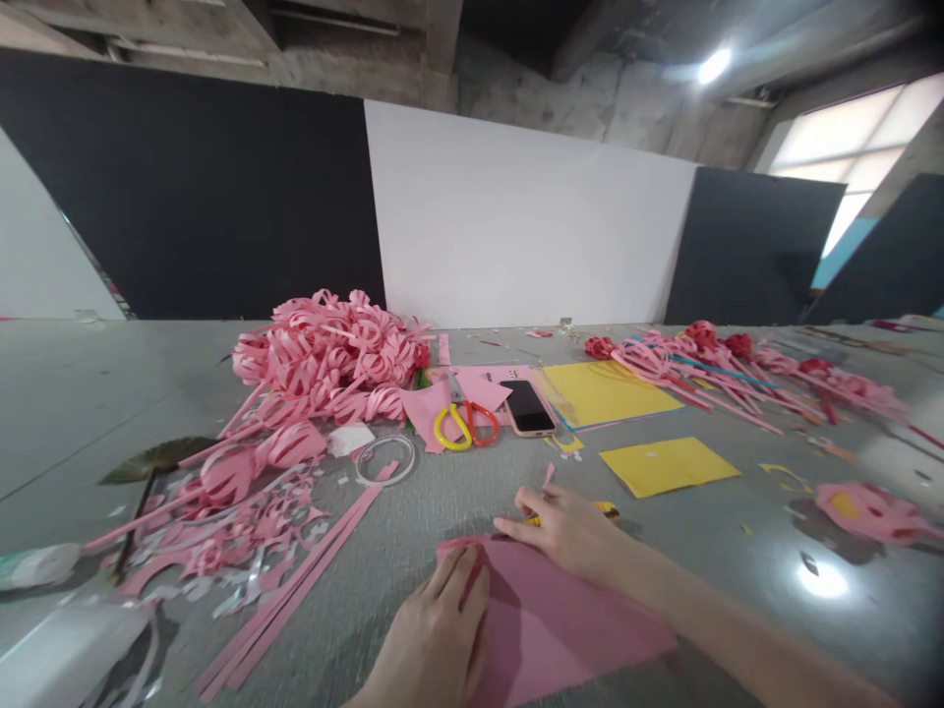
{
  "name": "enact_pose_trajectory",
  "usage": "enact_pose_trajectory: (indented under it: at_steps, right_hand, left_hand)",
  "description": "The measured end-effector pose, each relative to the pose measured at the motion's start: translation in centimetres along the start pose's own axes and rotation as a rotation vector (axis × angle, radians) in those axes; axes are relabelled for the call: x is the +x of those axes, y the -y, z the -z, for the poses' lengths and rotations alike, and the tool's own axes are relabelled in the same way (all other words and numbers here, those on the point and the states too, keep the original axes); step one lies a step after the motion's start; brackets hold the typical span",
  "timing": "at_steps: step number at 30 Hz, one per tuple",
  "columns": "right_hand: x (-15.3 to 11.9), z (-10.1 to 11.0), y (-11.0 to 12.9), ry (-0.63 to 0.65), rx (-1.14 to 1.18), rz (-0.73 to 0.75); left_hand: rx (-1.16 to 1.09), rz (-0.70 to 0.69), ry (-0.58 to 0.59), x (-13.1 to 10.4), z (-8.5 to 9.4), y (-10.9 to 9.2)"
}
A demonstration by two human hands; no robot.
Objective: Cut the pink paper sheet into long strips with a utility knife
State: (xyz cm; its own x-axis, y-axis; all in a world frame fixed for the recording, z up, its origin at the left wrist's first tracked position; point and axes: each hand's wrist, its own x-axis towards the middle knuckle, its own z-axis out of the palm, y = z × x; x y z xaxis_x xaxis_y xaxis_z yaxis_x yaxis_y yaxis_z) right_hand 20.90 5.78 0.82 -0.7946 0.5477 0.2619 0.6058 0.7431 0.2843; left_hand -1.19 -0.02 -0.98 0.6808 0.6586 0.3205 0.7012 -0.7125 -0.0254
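A pink paper sheet (567,619) lies on the grey floor in front of me. My left hand (446,619) rests on its left side, fingers laid over the paper near the far left corner. At the sheet's far edge, my right hand (564,526) is closed around a yellow utility knife (608,510); the handle's end shows beyond the hand. The blade's tip I cannot make out. Scissors (463,423) with one yellow and one red handle lie farther off, on pink paper pieces. Several long pink paper strips (310,580) lie to the left.
A heap of curled pink paper flowers (331,354) stands at the back left, with scraps and a white tape ring (385,460) nearer. A phone (527,407) and yellow sheets (670,466) lie ahead. More pink and red paper flowers (708,359) are at the right.
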Motion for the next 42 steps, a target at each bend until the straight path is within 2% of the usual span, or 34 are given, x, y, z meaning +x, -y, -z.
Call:
enact_pose_trajectory:
  at_steps: [19, 23, 26, 28, 30, 32, 34, 36, 38, 40, 42]
  right_hand:
    - [-0.9, -0.4, -0.9, -0.003, 0.042, -0.012]
    - [-1.4, -0.5, -1.4, -0.021, 0.052, -0.046]
    - [-1.2, 0.4, -1.6, -0.010, 0.123, -0.085]
    - [-0.9, 1.6, -1.8, -0.022, 0.270, -0.195]
    - [-0.5, 3.0, -1.9, -0.085, 0.516, -0.326]
    - [-0.1, 3.9, -1.7, -0.125, 0.834, -0.462]
    - [0.1, 4.2, -1.2, -0.076, 1.209, -0.586]
    - [0.4, 3.8, -0.4, 0.021, 1.592, -0.652]
    - [0.7, 2.8, 0.6, 0.071, 1.913, -0.655]
    - [0.9, 1.6, 1.3, 0.052, 2.107, -0.657]
    - [0.9, 0.6, 1.7, 0.044, 2.201, -0.628]
  left_hand:
    - [0.036, -0.009, 0.051, 0.2, 0.3, -0.1]
    - [-0.027, 0.019, 0.065, 0.3, 0.5, -0.2]
    - [-0.116, 0.059, 0.074, 0.4, 0.9, -0.4]
    - [-0.188, 0.103, 0.078, 0.6, 1.3, -0.4]
    - [-0.246, 0.162, 0.078, 1.0, 1.8, -0.3]
    - [-0.273, 0.208, 0.077, 1.6, 2.3, 0.0]
    - [-0.265, 0.236, 0.071, 2.2, 2.8, 0.5]
    - [-0.240, 0.257, 0.070, 2.9, 3.1, 1.1]
    - [-0.215, 0.258, 0.091, 3.6, 3.1, 1.6]
    - [-0.195, 0.237, 0.143, 4.3, 3.0, 1.9]
    - [-0.181, 0.210, 0.191, 5.0, 2.6, 2.0]
